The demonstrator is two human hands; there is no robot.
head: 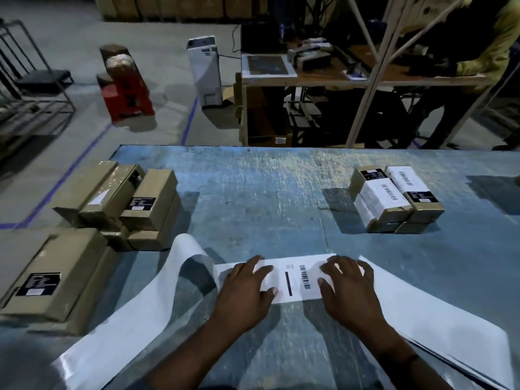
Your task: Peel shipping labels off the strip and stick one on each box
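Now, hands: left hand [247, 282] and right hand [347, 285] lie flat on the label strip [292, 277] at lower centre of the frame, fingers spread and apart, pinching nothing.
Grip: both palms press down; no label corner is lifted yet, as far as can be seen.
Label: one printed label with barcodes [305, 280] shows between the two hands, face up on the blue table [267, 192].
Strip: the backing curls up in a loop [191, 257] at lower left and runs off toward the lower right corner.
Unlabelled boxes: brown cartons [123, 198] are stacked at middle left, with a larger brown box [56, 274] lower left, well apart from the hands.
Labelled boxes: a small stack bearing white labels [394, 198] sits at middle right.
Background: a second person in a yellow sleeve [489, 52] works at a bench in the upper right.
Step, as judged: flattening the strip before peeling.
Risk: a corner picked carelessly could tear or crease the label.
Risk: the springy loop at left may roll onto exposed adhesive, sticking the label to the backing.
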